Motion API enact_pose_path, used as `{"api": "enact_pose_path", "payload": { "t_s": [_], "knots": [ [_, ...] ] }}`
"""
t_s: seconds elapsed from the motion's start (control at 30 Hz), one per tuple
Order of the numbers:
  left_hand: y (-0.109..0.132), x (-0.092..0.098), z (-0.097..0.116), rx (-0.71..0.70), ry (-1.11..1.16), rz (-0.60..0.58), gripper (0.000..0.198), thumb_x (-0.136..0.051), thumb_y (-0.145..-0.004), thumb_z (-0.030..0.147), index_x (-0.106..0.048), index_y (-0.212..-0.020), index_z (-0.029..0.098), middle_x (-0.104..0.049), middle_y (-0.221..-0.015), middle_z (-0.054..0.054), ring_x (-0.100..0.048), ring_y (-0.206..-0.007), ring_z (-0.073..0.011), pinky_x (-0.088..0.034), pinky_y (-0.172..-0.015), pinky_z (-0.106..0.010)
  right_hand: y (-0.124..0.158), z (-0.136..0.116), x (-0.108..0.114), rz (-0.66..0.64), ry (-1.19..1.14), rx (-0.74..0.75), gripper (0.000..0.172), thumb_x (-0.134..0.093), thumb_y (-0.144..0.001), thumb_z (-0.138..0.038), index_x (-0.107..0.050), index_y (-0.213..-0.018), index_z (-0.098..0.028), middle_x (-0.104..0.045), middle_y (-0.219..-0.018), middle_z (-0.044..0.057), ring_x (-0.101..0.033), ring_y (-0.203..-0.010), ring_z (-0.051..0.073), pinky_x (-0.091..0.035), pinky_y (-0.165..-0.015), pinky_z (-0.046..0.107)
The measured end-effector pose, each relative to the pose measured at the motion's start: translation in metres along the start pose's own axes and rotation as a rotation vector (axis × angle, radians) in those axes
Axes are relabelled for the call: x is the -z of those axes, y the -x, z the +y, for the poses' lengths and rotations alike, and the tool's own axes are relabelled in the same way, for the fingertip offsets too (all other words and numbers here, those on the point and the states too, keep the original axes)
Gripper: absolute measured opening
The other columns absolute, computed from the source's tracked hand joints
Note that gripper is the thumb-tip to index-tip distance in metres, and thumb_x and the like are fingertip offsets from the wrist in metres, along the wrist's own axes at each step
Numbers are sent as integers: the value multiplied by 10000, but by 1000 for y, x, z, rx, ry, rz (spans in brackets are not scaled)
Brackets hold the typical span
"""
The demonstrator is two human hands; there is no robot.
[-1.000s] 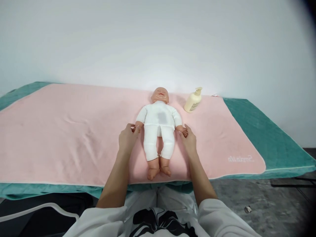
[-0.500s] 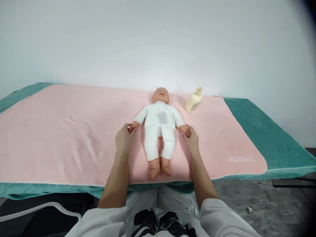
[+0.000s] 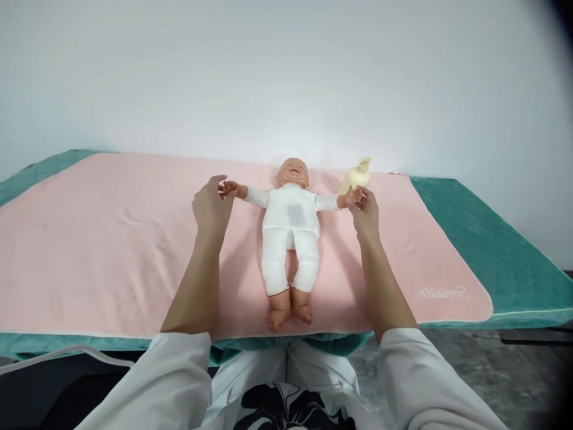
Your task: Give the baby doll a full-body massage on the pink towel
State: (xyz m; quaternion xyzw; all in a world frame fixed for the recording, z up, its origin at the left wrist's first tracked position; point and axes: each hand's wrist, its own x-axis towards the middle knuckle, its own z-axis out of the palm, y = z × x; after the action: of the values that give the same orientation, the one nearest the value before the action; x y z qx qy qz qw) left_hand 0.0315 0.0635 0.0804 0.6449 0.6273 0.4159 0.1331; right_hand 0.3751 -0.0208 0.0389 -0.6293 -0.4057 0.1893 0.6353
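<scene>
Head cam, looking fwd & down. A baby doll (image 3: 290, 209) in a white suit w/ a grey patch on its chest lies face up on a pink blanket (image 3: 111, 251), its head away from the person & its bare feet toward them. The blanket covers most of a green-covered tabletop (image 3: 496, 239), green showing at both ends & along the near edge.

L hand (image 3: 213, 206) is out to the doll's left-hand side as viewed, approx. shoulder level w/ it. Back of hand faces up; fingers curl over & thumb comes in from below, grip closed on the doll's hand on that side. L forearm slopes fwd from a short white sleeve (image 3: 152, 382), leaning a bit in toward the doll.

R hand (image 3: 366, 216) mirrors it on the doll's other side: fingers arched, thumb on the side nearest the doll, grip pinching the doll's other hand btwn thumb & fingertips. R forearm also angles inward, up from the matching sleeve (image 3: 436, 382). The doll's arms are thus spread straight out sideways, w/ shadows on the blanket beside its body.

A pale yellow pump bottle (image 3: 358, 174) stands to the right of the doll's head, its lower part hidden behind the R hand & the doll's hand. Reversed lettering (image 3: 444, 292), blurry, marks the blanket corner right of the doll's feet. Plain pale wall (image 3: 286, 77) beyond the doll's head.
</scene>
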Motion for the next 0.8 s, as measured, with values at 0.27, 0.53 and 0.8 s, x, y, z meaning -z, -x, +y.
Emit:
{"api": "enact_pose_path", "payload": {
  "t_s": [0.27, 0.53, 0.8],
  "knots": [
    [-61, -58, 11, -133, 452, -16, 387, -688, -796, 167, -645, -1180, 187, -687, -1192, -70, -685, -1050, -198, -539, -916, -275, -81, 4, -45, -171, -181, 86, 321, -587, -901, -263, -596, -1220, -230, -624, -1386, 77, -626, -1268, 174, -471, -1135, 358],
    [-100, -105, 4, 137, 908, -205, 331, -715, -798, 193, -624, -1109, 126, -693, -1171, -125, -687, -1037, -195, -556, -872, -290, -130, 40, -84, -194, -252, -55, 329, -576, -935, -325, -568, -1255, -254, -680, -1256, 38, -692, -1143, 145, -543, -1064, 361],
    [-114, -132, -10, 312, 753, -394, 264, -687, -879, 349, -647, -1029, 135, -698, -968, -82, -628, -730, -114, -527, -714, -239, -143, 55, -102, -280, -194, -231, 60, -549, -967, -246, -580, -1000, -207, -727, -988, 42, -724, -838, 133, -598, -923, 340]
  ]
}}
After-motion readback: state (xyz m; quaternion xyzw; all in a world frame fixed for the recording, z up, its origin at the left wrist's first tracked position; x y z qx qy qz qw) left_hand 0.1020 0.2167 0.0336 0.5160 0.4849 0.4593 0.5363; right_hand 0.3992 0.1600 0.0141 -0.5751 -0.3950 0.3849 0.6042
